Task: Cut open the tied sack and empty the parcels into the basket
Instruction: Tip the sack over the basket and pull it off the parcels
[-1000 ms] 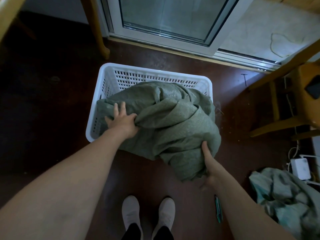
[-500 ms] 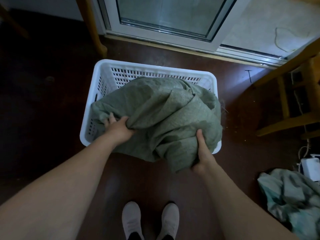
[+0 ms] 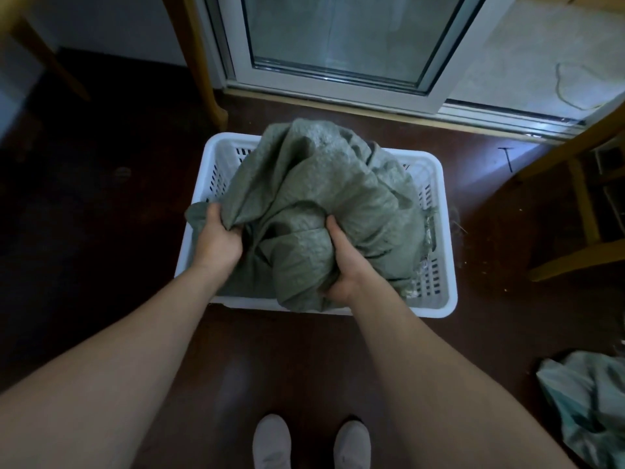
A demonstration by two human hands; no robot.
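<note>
A crumpled grey-green woven sack point(image 3: 314, 198) is bunched up over the white slotted plastic basket point(image 3: 436, 296) on the dark floor. My left hand point(image 3: 218, 236) grips a fold of the sack at its near left edge. My right hand point(image 3: 345, 262) clutches a bulging lump of the sack at its near middle. The sack rises in a peak toward the far side of the basket. Something shiny and silvery point(image 3: 424, 252) shows inside the basket along its right wall. The rest of the basket's inside is hidden by the sack.
A glass sliding door point(image 3: 338, 45) stands just beyond the basket. Wooden furniture legs point(image 3: 203, 69) rise at the far left, and a wooden chair point(image 3: 581, 204) is at the right. Another crumpled greenish sack point(image 3: 588, 404) lies at the near right. My two shoes point(image 3: 311, 441) are at the bottom.
Both hands moved inward and bunched the sack up over the basket. The right hand shifted from the sack's hanging near corner to a lump over the basket. The view moved closer.
</note>
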